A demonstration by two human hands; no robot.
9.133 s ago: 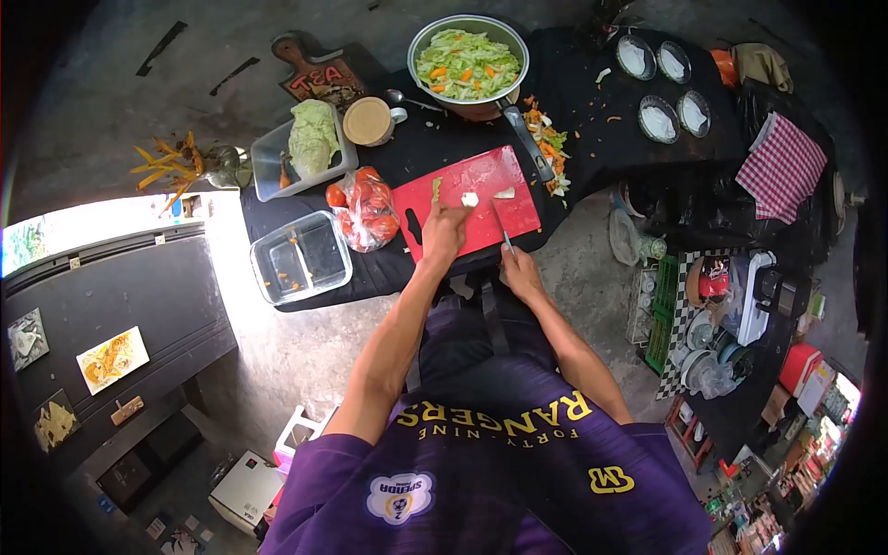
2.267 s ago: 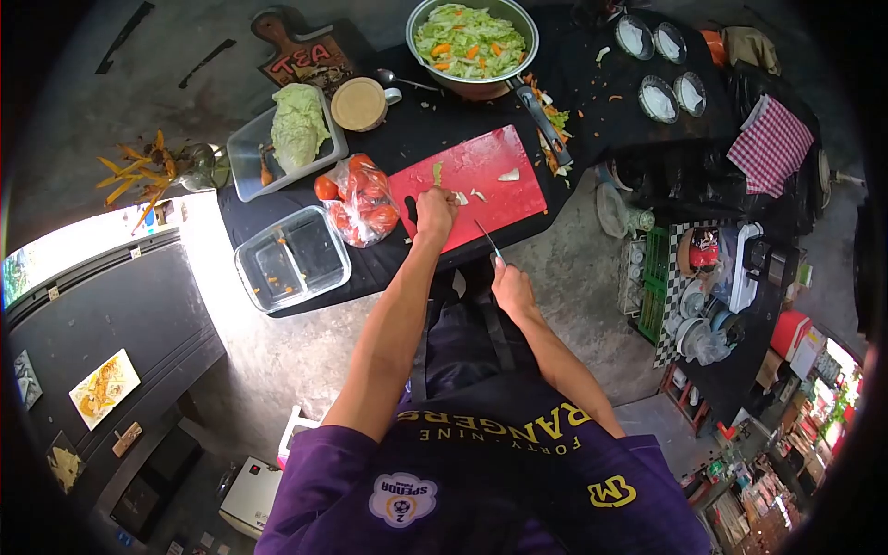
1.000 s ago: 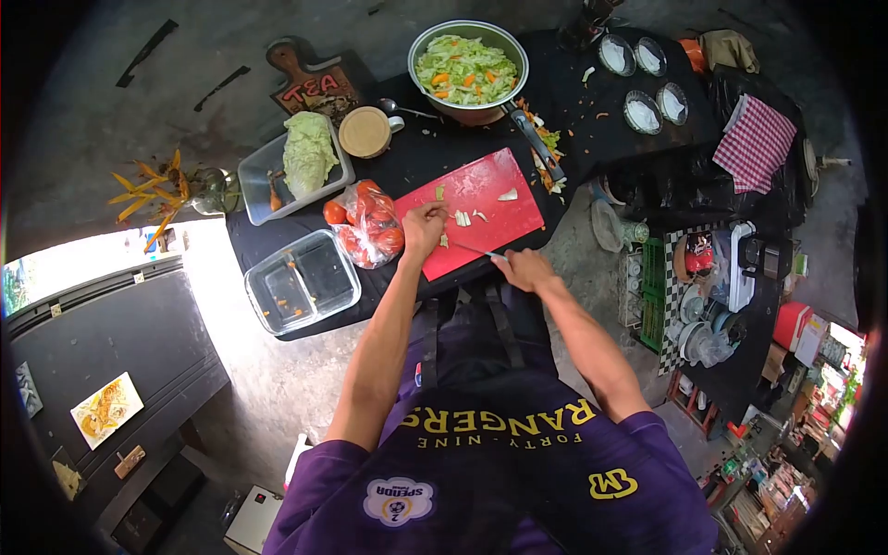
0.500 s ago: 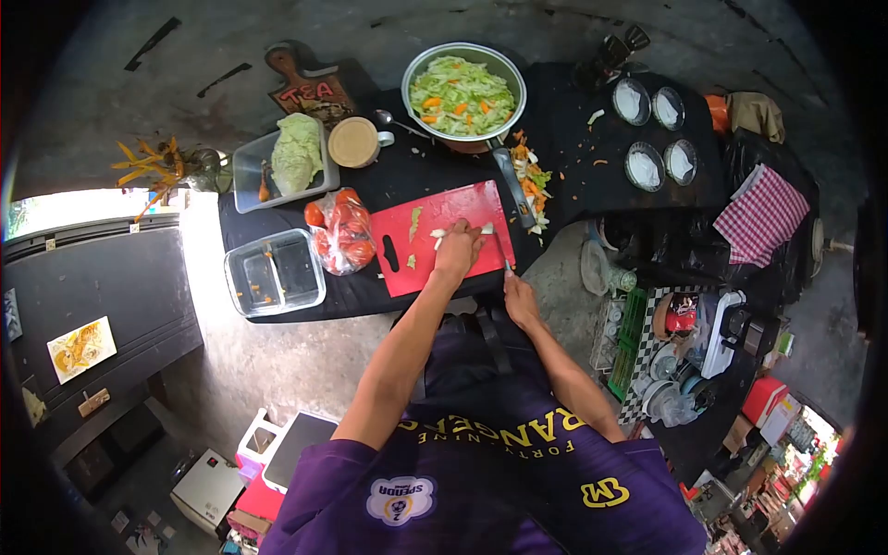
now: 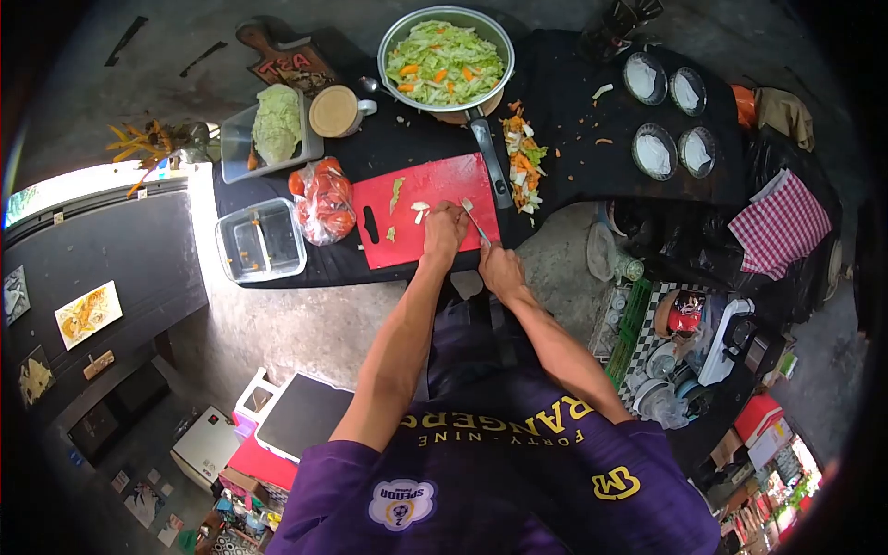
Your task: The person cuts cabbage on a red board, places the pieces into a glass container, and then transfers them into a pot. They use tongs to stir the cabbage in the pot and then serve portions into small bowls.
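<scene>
Just above the frame's centre, the curled fingers of the left hand (image 5: pixel 446 231), their pinch unclear, could be nicked if the thin silver-bladed knife (image 5: pixel 476 225), clasped by the right hand's (image 5: pixel 502 270) fingers, were skidded across the red plastic board (image 5: pixel 393 252).

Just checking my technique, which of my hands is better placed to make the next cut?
Probably the right hand: it holds the knife, its blade over the red cutting board. The left hand is beside small white pieces.
</scene>
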